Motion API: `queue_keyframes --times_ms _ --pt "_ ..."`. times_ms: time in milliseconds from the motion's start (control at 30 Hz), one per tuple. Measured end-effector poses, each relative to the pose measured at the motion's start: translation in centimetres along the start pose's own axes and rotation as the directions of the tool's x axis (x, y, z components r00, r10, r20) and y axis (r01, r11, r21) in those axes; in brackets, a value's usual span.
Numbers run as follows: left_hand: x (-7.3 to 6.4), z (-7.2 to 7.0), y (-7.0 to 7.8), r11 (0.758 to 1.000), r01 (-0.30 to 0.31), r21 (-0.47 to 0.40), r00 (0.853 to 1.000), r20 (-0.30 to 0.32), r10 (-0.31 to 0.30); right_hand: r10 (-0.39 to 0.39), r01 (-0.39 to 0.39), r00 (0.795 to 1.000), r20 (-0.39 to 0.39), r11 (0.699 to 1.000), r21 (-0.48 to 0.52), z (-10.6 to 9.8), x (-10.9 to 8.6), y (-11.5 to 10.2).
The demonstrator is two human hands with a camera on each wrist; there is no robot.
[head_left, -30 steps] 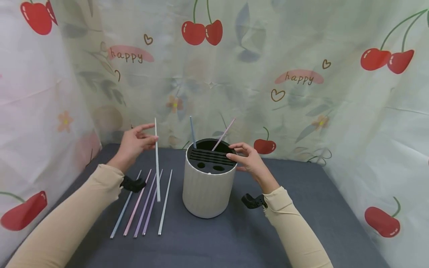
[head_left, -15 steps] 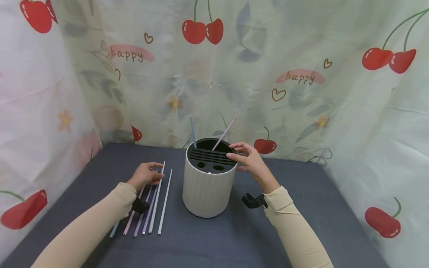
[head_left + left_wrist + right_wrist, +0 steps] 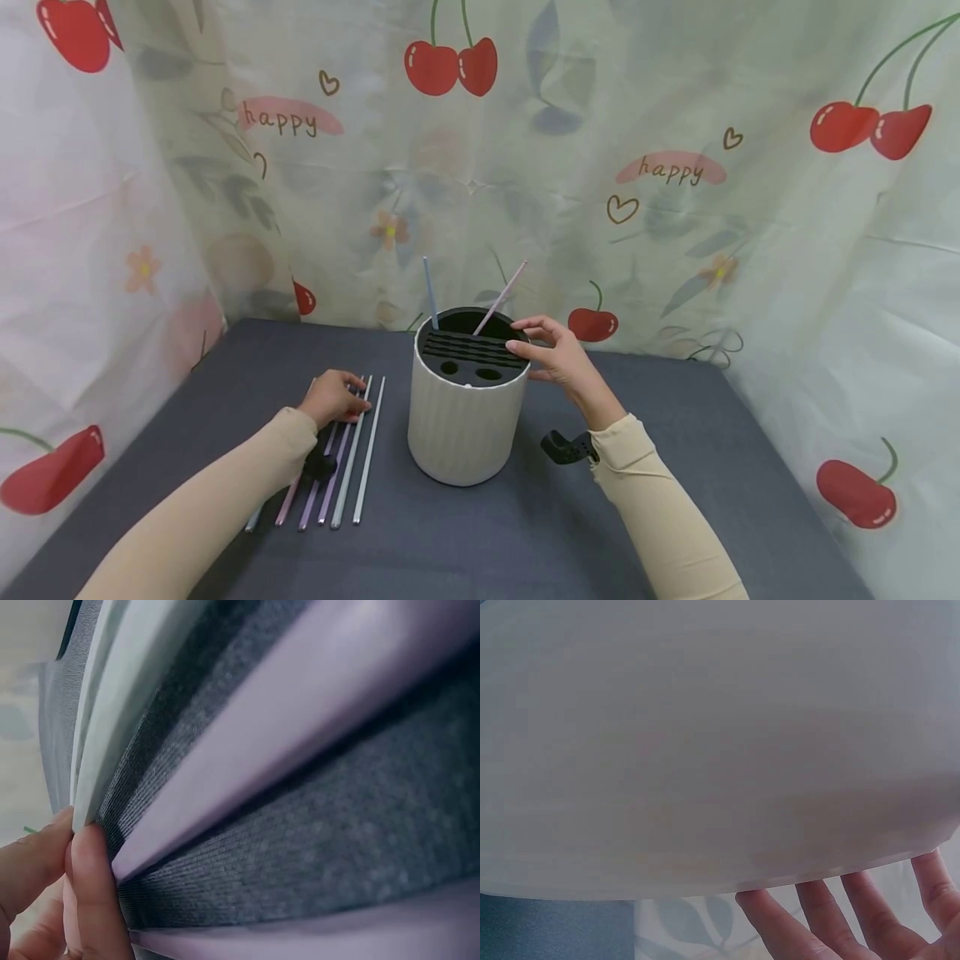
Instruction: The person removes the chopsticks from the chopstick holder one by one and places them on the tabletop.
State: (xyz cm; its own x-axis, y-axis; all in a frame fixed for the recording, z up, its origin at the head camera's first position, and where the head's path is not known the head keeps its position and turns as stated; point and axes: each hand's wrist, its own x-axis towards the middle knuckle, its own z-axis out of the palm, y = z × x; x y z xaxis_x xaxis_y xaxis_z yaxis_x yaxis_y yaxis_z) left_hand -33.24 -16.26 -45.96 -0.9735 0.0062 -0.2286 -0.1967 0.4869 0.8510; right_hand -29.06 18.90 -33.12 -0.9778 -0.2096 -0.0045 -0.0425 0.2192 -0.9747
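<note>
My left hand [image 3: 333, 398] is low over the dark cloth, pinching the thin upper end of a white chopstick [image 3: 345, 483] that lies on it. In the left wrist view, thumb and finger meet at the tip of that white chopstick [image 3: 124, 712], beside a purple chopstick [image 3: 262, 720]. My right hand [image 3: 558, 358] grips the right rim of a cream ribbed utensil holder [image 3: 465, 433], its fingertips on the holder's wall [image 3: 705, 787] in the right wrist view. A blue chopstick [image 3: 430, 287] and a pink chopstick [image 3: 510, 286] stand in the holder's rear compartment.
A second white chopstick [image 3: 367, 458] lies right of the pinched one. Purple, pink and blue chopsticks lie to the left, partly under my left arm. The holder's black insert [image 3: 468, 350] has wavy slots and round holes. A cherry-print curtain [image 3: 472, 183] surrounds the table [image 3: 675, 450].
The left hand has come down with the white chopstick, from upright above the table to lying among the others, then slid slightly rightward. The right hand has stayed on the holder.
</note>
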Motion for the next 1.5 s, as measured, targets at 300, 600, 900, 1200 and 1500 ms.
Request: queue_keyframes --times_ms 300,600,900,1200,1500 --pt "-0.3 0.2 0.8 0.999 0.023 0.050 1.000 -0.015 -0.023 0.005 -0.005 1.000 -0.007 1.000 0.008 0.0 0.2 0.2" --pt "-0.4 0.3 0.8 0.999 0.016 0.045 1.000 -0.013 -0.015 0.005 -0.005 1.000 -0.004 1.000 0.008 0.0 0.2 0.1" --pt "-0.5 0.1 1.0 0.999 0.031 0.040 1.000 0.000 -0.031 -0.006 0.006 1.000 -0.004 1.000 -0.002 -0.1 0.2 0.2" --pt "-1.9 -2.1 6.2 0.986 -0.067 -0.153 0.995 0.057 0.077 0.003 -0.003 1.000 -0.007 1.000 0.002 -0.1 0.1 0.1" --pt "-5.5 -4.3 15.5 0.837 -0.363 -0.409 0.913 0.026 0.408 0.002 -0.002 1.000 -0.006 1.000 0.014 0.0 0.1 0.1"
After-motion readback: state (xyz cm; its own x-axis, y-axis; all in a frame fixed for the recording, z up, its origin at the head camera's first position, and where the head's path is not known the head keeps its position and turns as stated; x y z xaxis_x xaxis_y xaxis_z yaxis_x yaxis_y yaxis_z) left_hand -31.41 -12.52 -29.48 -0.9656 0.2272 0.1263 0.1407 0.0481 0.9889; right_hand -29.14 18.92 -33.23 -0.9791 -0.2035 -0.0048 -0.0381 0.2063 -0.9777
